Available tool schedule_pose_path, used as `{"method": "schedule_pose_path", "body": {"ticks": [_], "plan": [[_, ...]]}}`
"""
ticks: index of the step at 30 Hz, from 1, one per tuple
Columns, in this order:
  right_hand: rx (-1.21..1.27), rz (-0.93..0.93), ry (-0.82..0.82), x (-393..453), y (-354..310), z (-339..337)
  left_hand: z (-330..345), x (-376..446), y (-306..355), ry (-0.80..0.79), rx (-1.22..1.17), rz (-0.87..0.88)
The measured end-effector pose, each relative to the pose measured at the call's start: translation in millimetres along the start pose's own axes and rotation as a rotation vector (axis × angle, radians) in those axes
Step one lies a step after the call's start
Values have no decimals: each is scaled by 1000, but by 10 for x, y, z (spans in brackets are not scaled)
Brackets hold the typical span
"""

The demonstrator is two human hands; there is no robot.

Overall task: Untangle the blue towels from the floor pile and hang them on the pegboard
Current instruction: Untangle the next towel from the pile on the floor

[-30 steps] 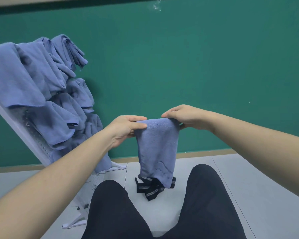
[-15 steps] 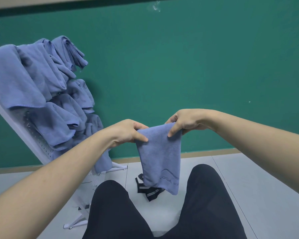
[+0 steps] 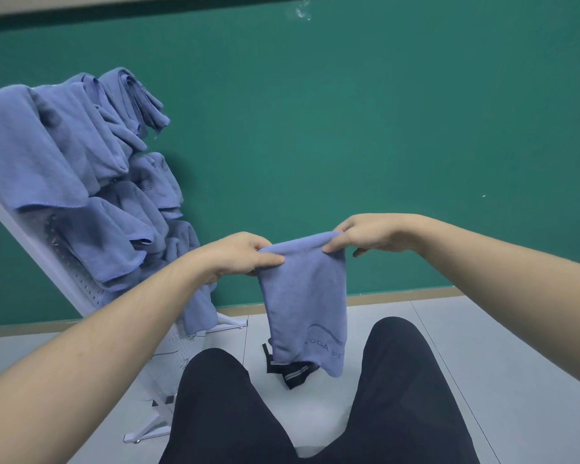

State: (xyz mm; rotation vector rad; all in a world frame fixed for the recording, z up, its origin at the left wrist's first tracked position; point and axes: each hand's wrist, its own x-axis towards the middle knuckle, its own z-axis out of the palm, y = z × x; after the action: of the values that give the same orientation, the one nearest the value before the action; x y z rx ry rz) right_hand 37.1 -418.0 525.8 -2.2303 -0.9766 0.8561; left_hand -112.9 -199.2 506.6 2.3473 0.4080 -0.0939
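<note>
Many towels already drape the pegboard at left. Centre frame, left hand and right hand pinch 1 blue towel by its top edge; it remains unhung, and a dark striped cloth lies on the floor.

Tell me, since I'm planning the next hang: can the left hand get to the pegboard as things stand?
Probably yes: the left hand is on the pegboard side with open air between, but it is pinching the held towel.

You hold one blue towel hanging folded from its top edge, grey lettering near its lower end. More blue towels drape over the tilted white pegboard at left.
</note>
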Motion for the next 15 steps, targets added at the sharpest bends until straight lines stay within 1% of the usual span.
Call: {"method": "schedule_pose_path", "body": {"ticks": [2,4,5,6,10,12,13,15], "plan": [[194,-61,47,22,42,18,9,29,-89,69,-231,31],[416,-118,141,65,53,57,56,47,-120,151,-481,66],[506,-131,201,89,39,91,93,57,-107,218,-561,75],[537,-143,271,120,18,132,133,59,-72,288,-610,82],[361,-172,551,220,-120,353,328,110,58,442,-680,76],[349,-194,658,268,-182,441,405,96,164,582,-664,49],[350,-210,668,280,-204,468,438,103,194,646,-643,37],[332,-236,597,305,-209,498,483,123,200,724,-632,58]]}}
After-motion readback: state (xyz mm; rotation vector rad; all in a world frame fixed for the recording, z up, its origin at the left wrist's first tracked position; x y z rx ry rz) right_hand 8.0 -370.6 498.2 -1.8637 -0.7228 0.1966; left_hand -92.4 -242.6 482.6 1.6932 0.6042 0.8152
